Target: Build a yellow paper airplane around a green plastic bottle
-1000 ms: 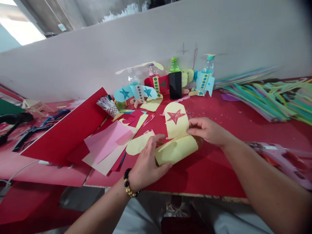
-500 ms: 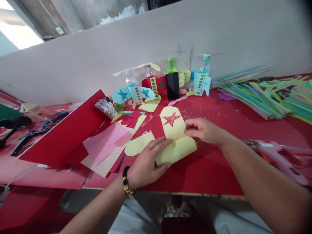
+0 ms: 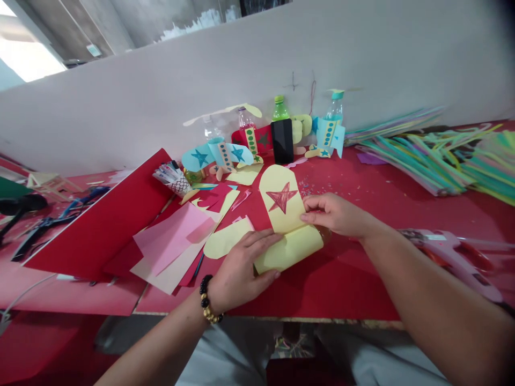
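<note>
My left hand (image 3: pixel 245 268) curls around the left end of a yellow paper roll (image 3: pixel 289 249), thumb in front and fingers over the top. A clear, brownish rounded end (image 3: pixel 325 235) peeks out at the roll's right side; it looks like a bottle base. Against the roll's far side rests a yellow paper strip (image 3: pixel 277 179) with a rounded tip and a red hand-coloured star. My right hand (image 3: pixel 332 214) pinches this strip's right edge between thumb and fingers. Left of the roll lies another rounded yellow paper piece (image 3: pixel 225 238), partly behind my left hand.
Bottle planes with paper wings (image 3: pixel 217 155) and a black phone (image 3: pixel 282 141) stand at the back. Pink paper sheets (image 3: pixel 173 236) and a pen cup (image 3: pixel 179 185) are left, beside a tilted red board (image 3: pixel 104 225). Coloured sticks (image 3: pixel 434 161) and a pink glue gun (image 3: pixel 462 257) lie right.
The starred strip has tipped further up and back, showing more of its length. Both hands keep their hold, and the view has shifted slightly.
</note>
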